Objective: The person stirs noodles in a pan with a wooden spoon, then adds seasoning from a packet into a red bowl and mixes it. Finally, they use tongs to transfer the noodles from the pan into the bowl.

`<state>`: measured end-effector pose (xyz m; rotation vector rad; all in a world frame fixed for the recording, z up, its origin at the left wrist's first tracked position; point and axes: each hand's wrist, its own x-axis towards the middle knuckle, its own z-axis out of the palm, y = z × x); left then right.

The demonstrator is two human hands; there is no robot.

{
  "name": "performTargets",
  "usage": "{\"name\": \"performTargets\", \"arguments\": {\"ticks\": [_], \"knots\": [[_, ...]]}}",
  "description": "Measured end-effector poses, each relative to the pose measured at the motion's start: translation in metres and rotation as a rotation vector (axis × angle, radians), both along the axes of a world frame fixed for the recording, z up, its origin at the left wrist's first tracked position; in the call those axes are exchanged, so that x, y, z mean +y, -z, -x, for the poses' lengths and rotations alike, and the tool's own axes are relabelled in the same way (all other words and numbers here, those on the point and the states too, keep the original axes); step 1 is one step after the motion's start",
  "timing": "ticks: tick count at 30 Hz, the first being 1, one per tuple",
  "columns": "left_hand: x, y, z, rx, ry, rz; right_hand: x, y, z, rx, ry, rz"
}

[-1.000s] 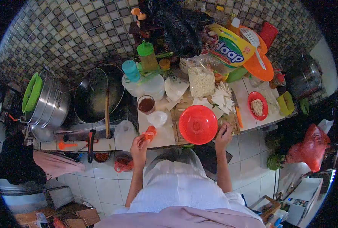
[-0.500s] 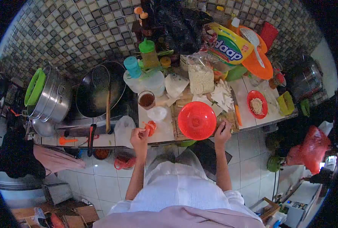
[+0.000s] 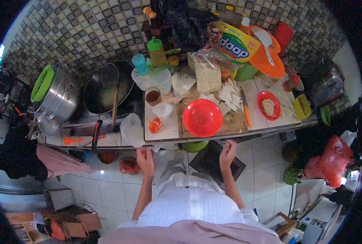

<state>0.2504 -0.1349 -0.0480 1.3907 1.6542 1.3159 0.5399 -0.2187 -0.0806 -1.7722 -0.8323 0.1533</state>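
Hanging off counter edge, both hands empty: left (image 3: 145, 156) loosely curled nr orange bag (image 3: 154, 125); right (image 3: 228, 149) open.

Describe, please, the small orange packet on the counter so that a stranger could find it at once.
Start at the big red bowl on the wooden cutting board. Just left of it, on the white counter, lies the small orange packet, below a clear plastic bag; it is the only crumpled orange thing there.

The only readable text is on the yellow and green package (image 3: 234, 44) at the back of the worktop (image 3: 266, 122): large white letters on a blue band read "daap". Its smaller print is too small to read.
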Motion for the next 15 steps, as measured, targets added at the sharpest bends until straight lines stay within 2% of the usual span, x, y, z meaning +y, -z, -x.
{"name": "performTargets", "arguments": {"ticks": [1, 8, 10, 11, 12, 13, 14, 15], "knots": [[-0.007, 0.01, 0.003, -0.075, -0.01, 0.031, -0.009, 0.015, 0.002, -0.01, -0.017, 0.037], [-0.056, 0.073, 0.025, 0.006, 0.041, 0.11, -0.07, 0.058, 0.004, -0.039, -0.176, 0.211], [-0.07, 0.097, 0.035, 0.131, 0.065, 0.096, -0.093, 0.099, -0.004, -0.054, -0.22, 0.285], [-0.076, 0.114, 0.041, 0.129, 0.069, 0.093, -0.113, 0.136, -0.011, -0.019, -0.3, 0.577], [-0.083, 0.134, 0.047, -0.029, 0.087, 0.113, -0.134, 0.171, -0.019, 0.017, -0.378, 0.868], [-0.091, 0.159, 0.055, -0.187, 0.105, 0.134, -0.143, 0.195, -0.027, 0.012, -0.375, 0.865], [-0.103, 0.199, 0.071, -0.191, 0.104, 0.13, -0.189, 0.226, -0.026, -0.175, -0.621, 1.055], [-0.114, 0.245, 0.089, -0.007, 0.119, 0.138, -0.236, 0.257, -0.034, -0.372, -0.87, 1.234]]}}
